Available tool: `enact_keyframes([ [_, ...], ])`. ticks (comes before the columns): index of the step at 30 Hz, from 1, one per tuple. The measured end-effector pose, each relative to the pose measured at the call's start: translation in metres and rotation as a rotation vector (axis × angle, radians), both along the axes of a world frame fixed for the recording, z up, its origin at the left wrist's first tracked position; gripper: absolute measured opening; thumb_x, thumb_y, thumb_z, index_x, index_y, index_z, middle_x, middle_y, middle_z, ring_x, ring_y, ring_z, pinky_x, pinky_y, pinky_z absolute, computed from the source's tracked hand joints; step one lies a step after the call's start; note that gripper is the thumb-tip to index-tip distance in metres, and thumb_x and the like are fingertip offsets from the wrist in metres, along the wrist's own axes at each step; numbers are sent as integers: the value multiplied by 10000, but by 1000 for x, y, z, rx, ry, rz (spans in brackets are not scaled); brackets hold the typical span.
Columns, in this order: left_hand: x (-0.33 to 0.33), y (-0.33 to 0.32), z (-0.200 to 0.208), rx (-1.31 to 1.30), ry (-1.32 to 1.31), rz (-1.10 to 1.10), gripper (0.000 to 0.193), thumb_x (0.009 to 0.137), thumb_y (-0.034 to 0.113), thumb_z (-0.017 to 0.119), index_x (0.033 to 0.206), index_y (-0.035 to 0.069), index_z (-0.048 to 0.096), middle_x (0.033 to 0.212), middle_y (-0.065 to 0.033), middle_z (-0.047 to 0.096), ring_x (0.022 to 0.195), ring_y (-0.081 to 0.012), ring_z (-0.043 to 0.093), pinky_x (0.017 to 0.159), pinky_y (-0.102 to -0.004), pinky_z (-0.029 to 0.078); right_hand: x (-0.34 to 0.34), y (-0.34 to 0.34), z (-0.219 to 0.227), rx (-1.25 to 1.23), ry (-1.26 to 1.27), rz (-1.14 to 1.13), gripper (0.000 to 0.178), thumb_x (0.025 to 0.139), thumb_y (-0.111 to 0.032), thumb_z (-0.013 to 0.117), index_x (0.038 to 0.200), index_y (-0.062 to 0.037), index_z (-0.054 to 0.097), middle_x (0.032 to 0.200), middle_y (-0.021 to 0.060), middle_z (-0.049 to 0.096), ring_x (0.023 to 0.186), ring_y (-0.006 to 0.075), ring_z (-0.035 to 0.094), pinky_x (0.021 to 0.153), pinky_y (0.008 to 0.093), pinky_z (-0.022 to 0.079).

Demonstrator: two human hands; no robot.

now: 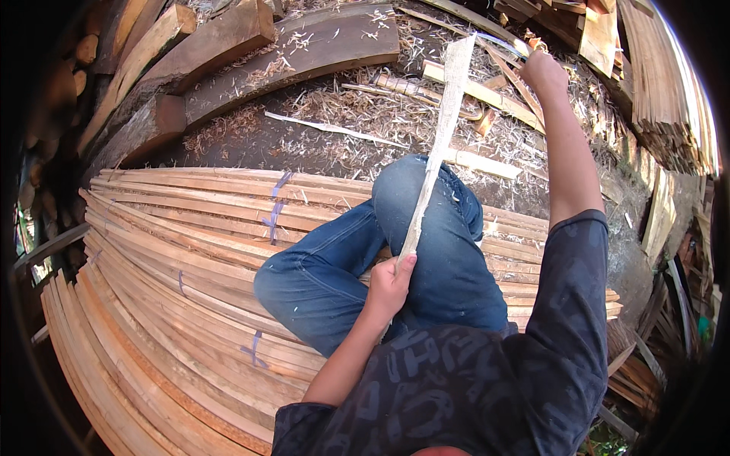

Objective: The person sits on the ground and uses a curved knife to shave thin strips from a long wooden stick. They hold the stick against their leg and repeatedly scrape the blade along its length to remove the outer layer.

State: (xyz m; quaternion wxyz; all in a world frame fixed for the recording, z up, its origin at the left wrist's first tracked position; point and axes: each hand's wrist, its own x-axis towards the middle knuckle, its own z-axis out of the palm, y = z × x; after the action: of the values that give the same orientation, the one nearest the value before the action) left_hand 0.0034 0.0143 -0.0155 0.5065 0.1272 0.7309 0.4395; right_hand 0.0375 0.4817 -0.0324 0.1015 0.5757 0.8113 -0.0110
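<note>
My left hand [391, 287] is closed around the lower end of a long, pale wooden strip [439, 144]. The strip slants up and away across my raised knee, and its far end is broader. Stretched out at the far right, my right hand [544, 74] is closed on the handle of a knife [503, 38]. The thin, shiny blade points left, near the strip's far end; whether the two touch I cannot tell. My legs in blue jeans [433, 228] are folded beneath the strip.
Bundles of long wooden slats [190, 304], tied with purple-blue ties, lie under and left of my legs. Heavy dark timbers [304, 53] rest at the far left. Shavings [334, 144] and offcuts [487, 99] litter the ground ahead. A stack of thin boards [669, 91] stands far right.
</note>
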Motion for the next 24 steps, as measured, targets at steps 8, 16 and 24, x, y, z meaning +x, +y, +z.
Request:
enact_keyframes([
  [8, -8, -2, 1, -56, -192, 25, 526, 966, 440, 500, 596, 67, 467, 474, 29, 421, 432, -52, 420, 417, -252, 329, 34, -75, -37, -110, 412, -11, 253, 782, -254, 606, 838, -24, 698, 789, 230, 657, 784, 399, 645, 722, 458, 509],
  [16, -2, -2, -3, 9, -4, 3, 512, 976, 389, 500, 604, 40, 459, 489, 20, 409, 458, -55, 394, 436, -262, 316, 9, -114, 5, -20, 294, 417, 165, 702, -213, 658, 773, -72, 706, 705, 167, 659, 690, 334, 653, 653, 422, 527],
  [24, 0, 13, 6, -36, 115, -21, 495, 969, 344, 524, 634, -13, 453, 518, -37, 379, 541, -86, 354, 498, -306, 331, -12, -69, -22, -35, 232, 273, 210, 710, -227, 654, 772, -30, 690, 811, 189, 680, 797, 335, 672, 699, 412, 541],
])
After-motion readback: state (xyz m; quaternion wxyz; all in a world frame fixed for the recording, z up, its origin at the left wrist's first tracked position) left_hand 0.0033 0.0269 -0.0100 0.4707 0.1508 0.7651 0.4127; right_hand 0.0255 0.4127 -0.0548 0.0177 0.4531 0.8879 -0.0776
